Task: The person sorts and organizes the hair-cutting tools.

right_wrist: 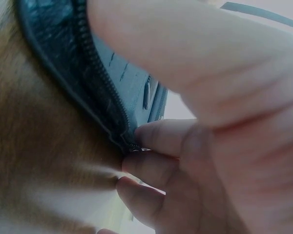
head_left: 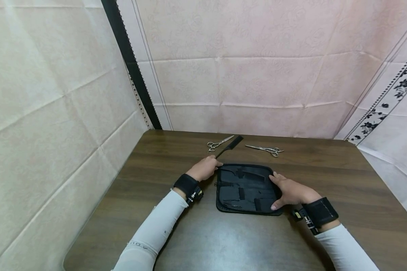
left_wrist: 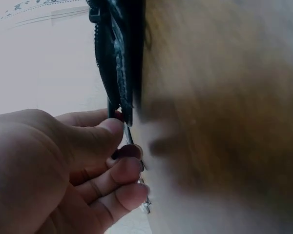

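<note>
White sleeves (head_left: 156, 231) and black wrist straps (head_left: 320, 212) lead to two hands over a wooden table (head_left: 118, 229). The right hand (head_left: 293, 191) holds the right edge of an unzipped black case (head_left: 231, 196), which lies on the table between the hands. The head view shows loops inside the case; the right wrist view adds zip teeth (right_wrist: 95, 61) beside the fingertips, with the thumb over the edge. The left hand (head_left: 205, 168) pinches the case's far left corner; its thumb and finger meet plainly only in the left wrist view, where a zip pull (left_wrist: 94, 15) also shows. Beyond, the head view alone gives the layout: a black comb (head_left: 235, 142), its tail pointing to the left hand, between silver scissors (head_left: 219, 144) on its left and a second silver pair (head_left: 266, 149) on its right. Behind hangs pale cloth (head_left: 257, 82).
</note>
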The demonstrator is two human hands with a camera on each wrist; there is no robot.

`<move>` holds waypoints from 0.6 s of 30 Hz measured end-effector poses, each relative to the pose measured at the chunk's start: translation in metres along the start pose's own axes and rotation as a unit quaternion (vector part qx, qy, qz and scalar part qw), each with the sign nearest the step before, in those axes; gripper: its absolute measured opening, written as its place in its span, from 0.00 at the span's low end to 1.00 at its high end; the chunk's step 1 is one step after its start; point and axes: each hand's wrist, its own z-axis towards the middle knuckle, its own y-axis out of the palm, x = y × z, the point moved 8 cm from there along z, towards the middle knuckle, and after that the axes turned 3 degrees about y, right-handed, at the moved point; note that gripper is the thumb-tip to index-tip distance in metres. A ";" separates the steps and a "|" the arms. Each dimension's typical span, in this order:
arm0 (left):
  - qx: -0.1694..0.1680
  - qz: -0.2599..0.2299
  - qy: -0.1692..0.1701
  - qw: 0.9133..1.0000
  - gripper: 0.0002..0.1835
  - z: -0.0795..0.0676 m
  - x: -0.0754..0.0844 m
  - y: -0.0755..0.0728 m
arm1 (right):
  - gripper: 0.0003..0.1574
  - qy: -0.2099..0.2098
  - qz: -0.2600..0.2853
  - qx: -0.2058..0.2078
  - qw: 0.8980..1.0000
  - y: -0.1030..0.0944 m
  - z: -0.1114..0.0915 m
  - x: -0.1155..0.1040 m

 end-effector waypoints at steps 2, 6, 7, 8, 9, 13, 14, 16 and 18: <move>-0.003 0.002 0.001 1.000 0.19 0.000 0.000 0.000 | 0.74 0.000 0.001 0.000 1.000 0.000 0.000 0.000; 0.002 0.003 0.002 1.000 0.20 0.000 0.000 0.000 | 0.74 0.001 0.001 -0.002 1.000 -0.001 0.000 -0.001; 0.002 0.003 0.001 1.000 0.20 0.001 0.000 0.000 | 0.74 0.003 0.001 -0.004 1.000 -0.001 0.000 -0.001; 0.002 0.004 0.000 1.000 0.20 0.002 0.000 0.000 | 0.74 0.004 0.001 -0.005 1.000 -0.001 0.000 -0.001; 0.001 0.006 0.000 1.000 0.20 0.002 0.000 0.001 | 0.74 0.005 0.000 -0.006 1.000 -0.001 0.001 -0.001; -0.003 0.014 -0.002 1.000 0.21 0.004 0.000 0.001 | 0.74 0.009 -0.002 -0.007 1.000 0.000 0.002 -0.001; -0.003 0.017 -0.001 1.000 0.21 0.004 0.001 0.001 | 0.75 0.009 -0.003 -0.007 1.000 0.000 0.001 -0.001; -0.001 0.019 0.000 1.000 0.20 0.004 0.001 0.001 | 0.75 0.009 -0.002 -0.006 1.000 0.000 0.001 -0.001; -0.001 0.023 0.002 1.000 0.20 0.005 0.002 0.001 | 0.75 0.009 -0.002 -0.006 1.000 0.000 0.000 -0.002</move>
